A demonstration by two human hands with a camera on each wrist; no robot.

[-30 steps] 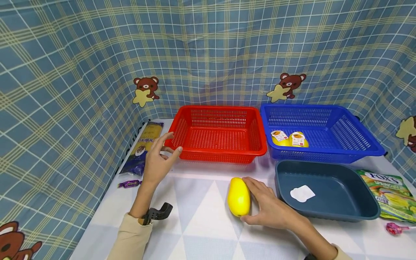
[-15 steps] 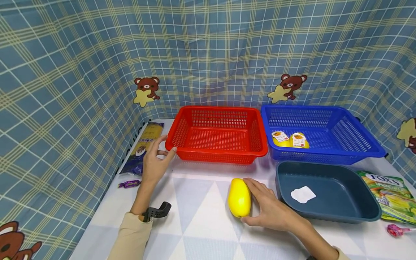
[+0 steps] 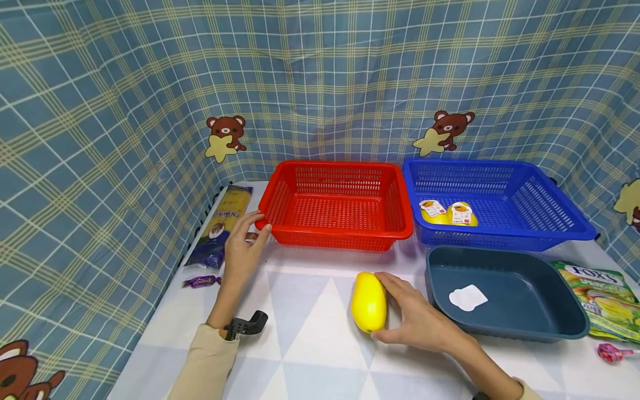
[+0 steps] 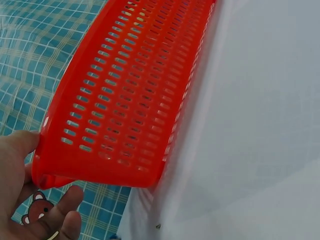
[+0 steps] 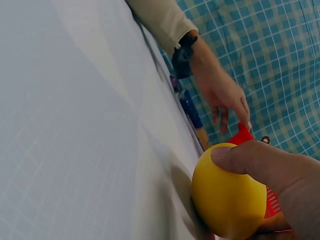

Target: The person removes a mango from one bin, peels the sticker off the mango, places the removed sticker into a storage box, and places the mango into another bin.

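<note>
My left hand pinches the near left corner of the red plastic basket, thumb over the rim. In the left wrist view the thumb lies on the rim of the perforated basket, and the other fingers are beneath the corner. A smooth yellow mango lies on the table between the basket and me. My right hand grips it from the right side, thumb at the near end and fingers at the far end. In the right wrist view the thumb presses on the mango.
The blue basket on the right holds yellow items with paper labels. Before it stands a dark tray with a white cutout. A Fox's bag and lollipop lie right; a pasta packet and purple candy left.
My left hand has come down from just off the red basket's corner and now holds its rim. The right hand and the mango have stayed in place.
</note>
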